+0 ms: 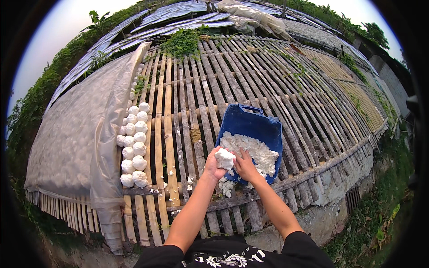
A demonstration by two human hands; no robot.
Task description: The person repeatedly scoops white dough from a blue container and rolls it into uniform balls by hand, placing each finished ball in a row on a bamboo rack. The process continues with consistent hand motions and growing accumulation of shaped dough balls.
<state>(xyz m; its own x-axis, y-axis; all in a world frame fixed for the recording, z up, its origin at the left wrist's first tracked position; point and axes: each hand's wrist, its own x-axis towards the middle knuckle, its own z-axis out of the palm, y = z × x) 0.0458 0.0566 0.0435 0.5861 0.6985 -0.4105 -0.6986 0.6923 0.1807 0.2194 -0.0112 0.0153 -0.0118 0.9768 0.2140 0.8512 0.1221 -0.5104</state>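
Note:
My left hand point(212, 167) is wrapped round a white, moist-looking lump point(224, 158) just over the near left edge of a blue plastic bin point(232, 118). Close beside it, my right hand point(247, 168) has its fingers stretched toward the crumbly white mass point(257, 149) in the bin. Whether its thumb touches the lump I cannot tell. The bin lies tilted, and some crumbs point(226, 186) have fallen out at its near corner. Left of my hands, rounded white balls point(139, 148) sit in rows on the bamboo slats.
The bamboo slat platform point(210, 96) has gaps and a near edge pole point(313, 172). A translucent plastic sheet point(78, 120) covers its left part. Green vines point(182, 42) grow over the far end. Round trays point(165, 20) and a bundled tarp point(254, 18) lie beyond.

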